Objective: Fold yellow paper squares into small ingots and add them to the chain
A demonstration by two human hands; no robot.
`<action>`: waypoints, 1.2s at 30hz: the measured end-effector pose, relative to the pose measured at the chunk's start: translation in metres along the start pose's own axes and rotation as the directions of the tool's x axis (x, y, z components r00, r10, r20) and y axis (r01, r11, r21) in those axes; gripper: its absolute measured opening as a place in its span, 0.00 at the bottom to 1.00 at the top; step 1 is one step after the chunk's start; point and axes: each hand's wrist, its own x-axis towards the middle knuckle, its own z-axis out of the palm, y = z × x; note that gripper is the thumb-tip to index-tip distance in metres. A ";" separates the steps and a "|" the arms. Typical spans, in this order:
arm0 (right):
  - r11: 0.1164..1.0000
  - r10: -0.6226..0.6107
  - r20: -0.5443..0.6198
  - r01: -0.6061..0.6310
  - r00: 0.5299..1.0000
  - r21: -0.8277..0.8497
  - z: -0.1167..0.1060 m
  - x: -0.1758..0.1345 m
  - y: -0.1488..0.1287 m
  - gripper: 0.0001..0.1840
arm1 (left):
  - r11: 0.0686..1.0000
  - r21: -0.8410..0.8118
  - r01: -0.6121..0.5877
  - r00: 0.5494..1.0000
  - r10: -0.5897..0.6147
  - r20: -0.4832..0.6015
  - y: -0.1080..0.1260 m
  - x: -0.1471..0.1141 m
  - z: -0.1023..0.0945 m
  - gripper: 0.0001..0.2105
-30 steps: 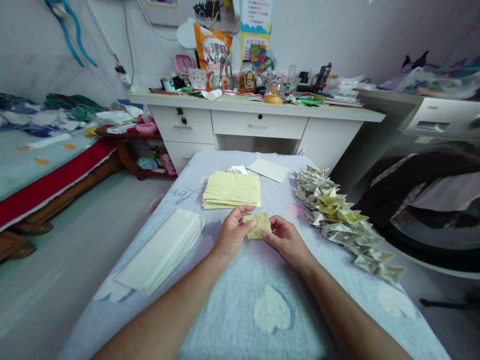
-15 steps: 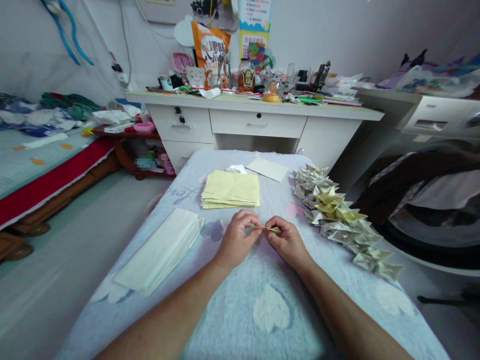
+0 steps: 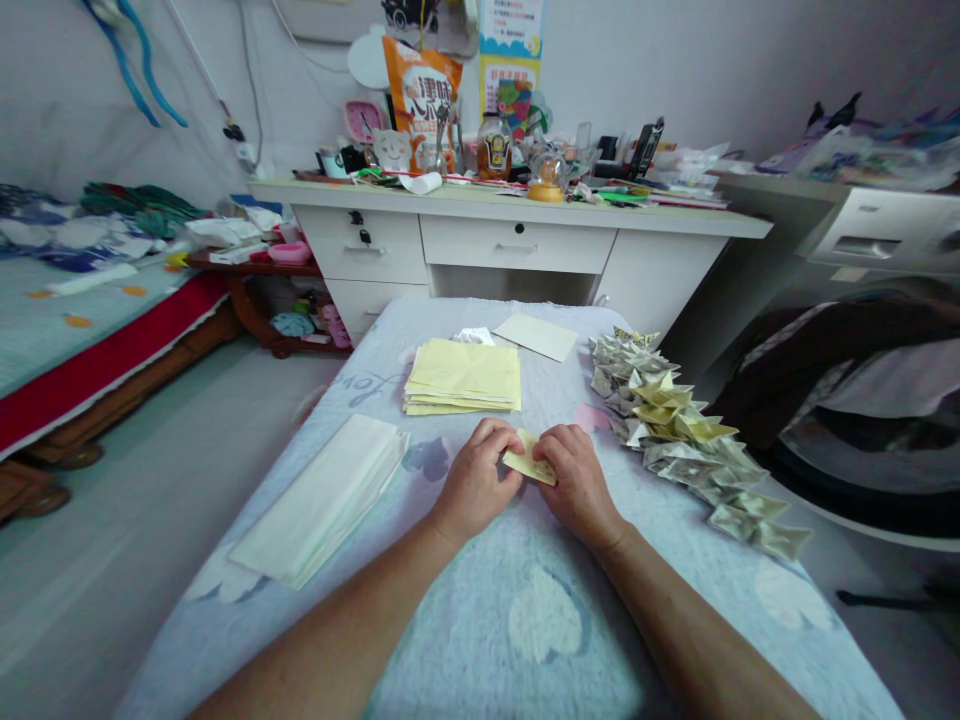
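Note:
A small folded piece of yellow paper [image 3: 529, 461] is held between my two hands above the cloth-covered table. My left hand [image 3: 480, 475] pinches its left end, and my right hand [image 3: 576, 480] grips its right end, hiding part of it. Just beyond my hands lies a stack of yellow paper sheets [image 3: 463, 375]. To the left rests a long folded bundle of whitish paper [image 3: 319, 500]. Along the right side runs a row of folded paper pieces [image 3: 675, 430], mostly grey-white with several yellow ones, their points sticking up.
A pale flat sheet [image 3: 536, 336] and crumpled white paper [image 3: 474, 336] lie at the far end of the table [image 3: 551, 615]. Behind it stands a white desk [image 3: 517, 245] crowded with things. A washing machine [image 3: 862, 400] is on the right, a bed [image 3: 97, 350] on the left.
The folded yellow paper has turned from nearly edge-on so its flat face shows. My right hand has rolled over, its back now more toward me.

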 end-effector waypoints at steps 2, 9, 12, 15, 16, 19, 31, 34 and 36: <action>1.000 -0.002 0.031 0.003 1.000 -0.014 0.002 0.001 0.001 0.08 | 0.999 0.039 0.000 0.998 -0.003 0.070 -0.004 -0.001 0.000 0.11; 0.999 0.026 0.222 -0.034 0.975 0.030 0.002 0.000 0.001 0.12 | 0.972 0.219 -0.085 0.960 0.021 0.279 -0.014 -0.003 -0.005 0.12; 0.995 0.048 0.267 -0.069 0.962 0.071 -0.001 0.002 0.002 0.07 | 0.961 0.244 -0.131 0.955 0.056 0.291 -0.012 -0.002 -0.008 0.11; 0.991 0.058 0.303 -0.091 0.951 0.098 -0.004 0.003 0.005 0.07 | 0.952 0.272 -0.140 0.947 0.048 0.317 -0.011 -0.001 -0.011 0.07; 0.989 0.053 0.308 -0.092 0.950 0.114 -0.005 0.003 0.007 0.09 | 0.949 0.283 -0.139 0.944 0.040 0.327 -0.012 0.000 -0.012 0.06; 0.976 0.046 0.297 -0.106 0.954 0.189 -0.008 0.002 0.010 0.15 | 0.943 0.302 -0.139 0.935 0.025 0.353 -0.013 0.000 -0.013 0.03; 0.981 0.003 0.345 -0.069 0.939 0.180 -0.011 0.002 0.022 0.07 | 0.952 0.284 -0.116 0.933 0.006 0.360 -0.017 0.000 -0.013 0.02; 0.984 0.026 0.345 -0.085 0.938 0.158 -0.012 0.002 0.023 0.04 | 0.961 0.261 -0.092 0.936 -0.006 0.353 -0.018 0.001 -0.012 0.02; 0.983 0.042 0.342 -0.101 0.939 0.156 -0.012 0.002 0.023 0.03 | 0.966 0.250 -0.067 0.940 -0.023 0.340 -0.020 0.001 -0.011 0.02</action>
